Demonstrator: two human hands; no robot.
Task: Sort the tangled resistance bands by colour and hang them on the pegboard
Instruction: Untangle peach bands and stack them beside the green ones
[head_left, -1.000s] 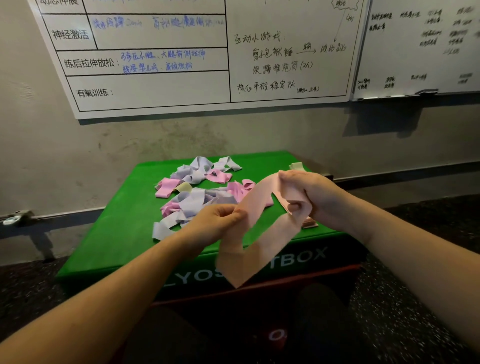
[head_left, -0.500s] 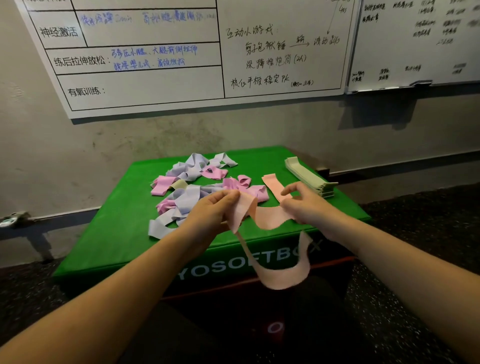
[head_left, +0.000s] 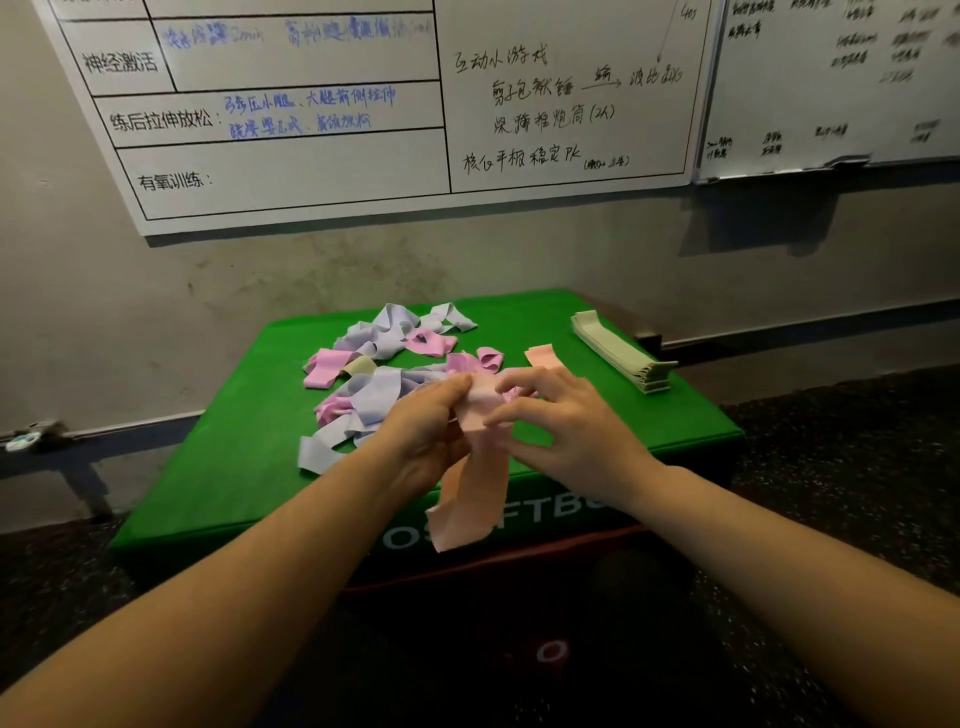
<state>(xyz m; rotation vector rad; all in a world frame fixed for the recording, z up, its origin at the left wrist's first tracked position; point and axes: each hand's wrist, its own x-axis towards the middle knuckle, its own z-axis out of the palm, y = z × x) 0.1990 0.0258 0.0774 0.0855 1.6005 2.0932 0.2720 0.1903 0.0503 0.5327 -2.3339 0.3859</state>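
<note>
The left hand (head_left: 421, 441) and right hand (head_left: 566, 431) each pinch the top of a peach band (head_left: 475, 499), which hangs folded over the front edge of the green box (head_left: 218, 483), hiding part of its printed lettering. Beyond, the tangled pile of lilac and pink bands (head_left: 379, 364) is partly hidden by the fingers. A stack of pale green bands (head_left: 621, 351) lies near the far right corner; the whiteboard (head_left: 311, 104) is cut off at the top.
</note>
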